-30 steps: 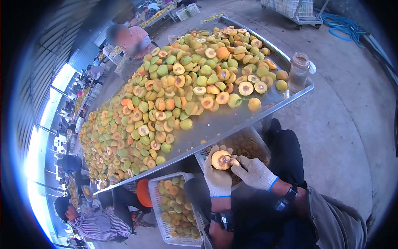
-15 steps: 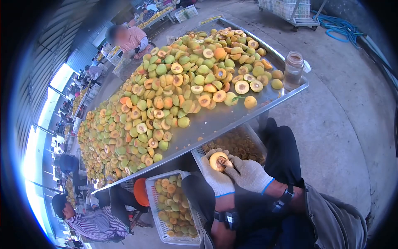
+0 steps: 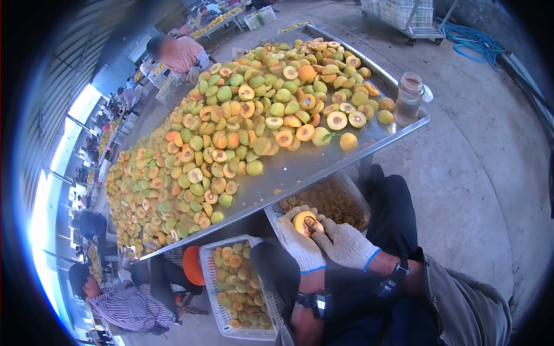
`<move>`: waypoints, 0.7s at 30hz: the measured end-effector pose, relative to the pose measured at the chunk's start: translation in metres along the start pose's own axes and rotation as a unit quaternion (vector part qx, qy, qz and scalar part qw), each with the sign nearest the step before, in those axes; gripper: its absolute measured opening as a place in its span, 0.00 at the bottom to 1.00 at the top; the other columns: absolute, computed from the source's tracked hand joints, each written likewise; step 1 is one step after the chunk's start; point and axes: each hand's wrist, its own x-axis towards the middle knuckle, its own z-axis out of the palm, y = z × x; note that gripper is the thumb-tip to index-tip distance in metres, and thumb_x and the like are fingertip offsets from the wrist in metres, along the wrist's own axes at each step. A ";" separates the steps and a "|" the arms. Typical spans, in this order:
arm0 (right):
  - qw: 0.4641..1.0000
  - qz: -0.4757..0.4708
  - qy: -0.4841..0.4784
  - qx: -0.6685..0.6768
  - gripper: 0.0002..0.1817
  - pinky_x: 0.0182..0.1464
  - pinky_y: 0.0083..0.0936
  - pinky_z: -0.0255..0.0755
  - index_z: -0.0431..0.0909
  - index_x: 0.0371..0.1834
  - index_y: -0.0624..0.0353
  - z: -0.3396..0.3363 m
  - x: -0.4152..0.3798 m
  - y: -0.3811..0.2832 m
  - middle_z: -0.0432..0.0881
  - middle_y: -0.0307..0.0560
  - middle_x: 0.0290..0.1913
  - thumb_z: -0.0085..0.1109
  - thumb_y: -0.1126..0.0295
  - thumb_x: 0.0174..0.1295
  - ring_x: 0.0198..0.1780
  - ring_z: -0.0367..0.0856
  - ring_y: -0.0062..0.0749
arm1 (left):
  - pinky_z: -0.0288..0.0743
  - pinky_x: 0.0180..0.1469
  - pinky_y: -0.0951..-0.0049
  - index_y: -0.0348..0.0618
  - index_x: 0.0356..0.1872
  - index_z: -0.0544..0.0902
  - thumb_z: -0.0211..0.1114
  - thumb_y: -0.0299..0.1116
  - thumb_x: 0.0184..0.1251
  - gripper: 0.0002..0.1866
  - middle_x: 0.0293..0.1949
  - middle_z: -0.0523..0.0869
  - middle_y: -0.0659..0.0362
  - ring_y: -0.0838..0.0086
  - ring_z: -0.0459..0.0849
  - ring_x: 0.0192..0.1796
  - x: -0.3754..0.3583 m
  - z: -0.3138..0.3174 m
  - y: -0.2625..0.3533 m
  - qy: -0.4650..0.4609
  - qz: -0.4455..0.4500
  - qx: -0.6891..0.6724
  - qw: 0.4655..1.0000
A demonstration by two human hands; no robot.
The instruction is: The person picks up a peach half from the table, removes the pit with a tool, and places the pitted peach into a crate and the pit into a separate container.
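Above my knees, a big metal table [image 3: 300, 173] slants across the view, banked with a heap of peach halves [image 3: 242, 121], green and yellow with orange blushes, some showing cut faces. Below its near edge, to my left, stands a white crate [image 3: 251, 333] filled with more halves. A second bin [image 3: 356, 190] sits partly under the table, just beyond my hands, with brown pieces in it too small for me to make out singly. A clear bottle [image 3: 408, 92] stands upright at the table's right corner.

My left hand [image 3: 299, 242] and right hand [image 3: 349, 245], both in pale knit gloves with blue cuffs, meet over the bin's near side. Between them, in my left palm, lies one peach half [image 3: 302, 222], cut face up: a smooth, pale yellow ring of flesh around a ragged, reddish-brown middle.

My left fingers [image 3: 311, 210] are curled round it, grasping it from the side and below. My right fingers [image 3: 328, 225] are bent close together, their tips right at the brown middle; I cannot tell whether they grip anything there.
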 end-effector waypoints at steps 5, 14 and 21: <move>1.000 0.013 -0.014 -0.022 0.22 0.37 0.60 0.75 0.73 0.59 0.64 0.005 0.001 0.001 0.85 0.70 0.34 0.50 0.54 0.80 0.35 0.85 0.69 | 0.88 0.45 0.56 0.35 0.52 0.77 0.50 0.54 0.86 0.27 0.49 0.84 0.45 0.56 0.88 0.44 0.002 -0.006 -0.003 -0.026 0.029 0.042 0.998; 0.998 0.003 -0.060 -0.011 0.27 0.37 0.58 0.75 0.72 0.66 0.69 0.003 0.000 -0.004 0.85 0.71 0.31 0.49 0.53 0.80 0.35 0.85 0.70 | 0.87 0.41 0.60 0.34 0.46 0.79 0.45 0.51 0.88 0.27 0.41 0.86 0.46 0.60 0.88 0.38 -0.001 -0.007 0.012 -0.030 0.049 0.100 0.993; 0.984 0.043 -0.135 0.112 0.28 0.42 0.55 0.76 0.75 0.61 0.69 -0.010 -0.006 -0.016 0.85 0.74 0.38 0.49 0.50 0.80 0.41 0.86 0.70 | 0.85 0.34 0.66 0.32 0.39 0.83 0.46 0.58 0.86 0.34 0.33 0.88 0.47 0.62 0.88 0.31 -0.005 -0.002 0.022 -0.065 0.059 0.113 0.990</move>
